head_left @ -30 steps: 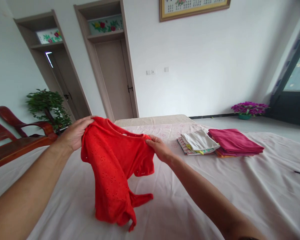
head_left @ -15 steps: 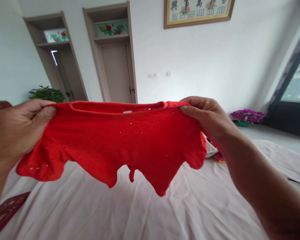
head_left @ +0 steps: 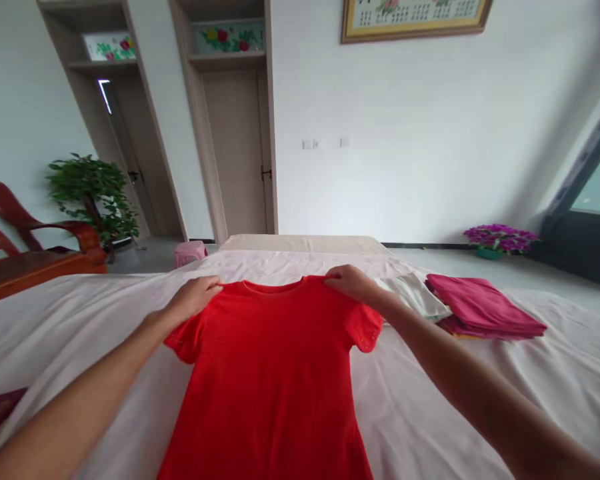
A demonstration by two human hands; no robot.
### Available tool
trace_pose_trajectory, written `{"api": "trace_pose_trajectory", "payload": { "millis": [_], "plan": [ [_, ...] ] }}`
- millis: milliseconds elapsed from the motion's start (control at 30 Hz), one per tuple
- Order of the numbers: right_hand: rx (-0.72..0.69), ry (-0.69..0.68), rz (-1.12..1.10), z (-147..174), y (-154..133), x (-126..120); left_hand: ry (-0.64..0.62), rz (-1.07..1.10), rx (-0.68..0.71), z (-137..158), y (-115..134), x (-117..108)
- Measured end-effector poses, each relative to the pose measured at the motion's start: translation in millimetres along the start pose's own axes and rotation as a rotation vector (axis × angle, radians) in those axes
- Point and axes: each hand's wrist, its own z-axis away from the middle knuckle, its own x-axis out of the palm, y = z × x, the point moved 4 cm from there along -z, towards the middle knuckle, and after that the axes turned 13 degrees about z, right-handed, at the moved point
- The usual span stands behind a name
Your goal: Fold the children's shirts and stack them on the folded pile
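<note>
A red short-sleeved T-shirt (head_left: 275,373) stretches out over the pale sheet (head_left: 415,407), its neckline facing away from me and its lower end cut off by the bottom of the view. My left hand (head_left: 197,295) pinches the shirt's left shoulder. At the opposite shoulder, my right hand (head_left: 350,281) grips the fabric between thumb and fingers. Both sleeves hang out beside the body of the shirt, the right one showing small holes along its hem.
Folded magenta clothes (head_left: 485,307) are stacked at the right, beside a white folded cloth (head_left: 417,297). A wooden armchair (head_left: 40,233), a potted plant (head_left: 90,187) and a pink stool (head_left: 190,253) stand at the left. Purple flowers (head_left: 500,237) sit by the far wall.
Both hands have moved forward and down with the shirt, away from me. The shirt, bunched and hanging before, is now spread long toward me. The folded stack has come into full sight.
</note>
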Motion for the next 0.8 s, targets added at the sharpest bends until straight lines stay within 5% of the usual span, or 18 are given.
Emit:
{"api": "trace_pose_trajectory", "payload": {
  "millis": [167,300,433,533,700,800],
  "plan": [
    [0.106,-0.049,0.250,-39.5,22.6,58.6,-0.087,-0.233,-0.089,-22.0,-41.3,66.6],
    [0.202,0.010,0.323,-57.6,28.6,80.8,-0.033,-0.268,-0.104,-34.7,-41.4,94.8],
    [0.243,0.040,0.373,-49.1,44.5,106.8,0.000,-0.280,-0.022,-17.2,-32.9,116.2],
    [0.319,-0.055,0.373,-29.2,67.1,122.6,0.055,-0.300,0.001,4.5,-48.3,111.5],
    [0.328,-0.061,0.387,-9.1,85.6,127.1,0.028,-0.271,-0.443,23.6,-119.6,84.9],
    [0.295,-0.020,0.389,-10.1,84.2,122.5,-0.009,-0.199,-0.450,24.0,-137.7,80.3]
  ]
}}
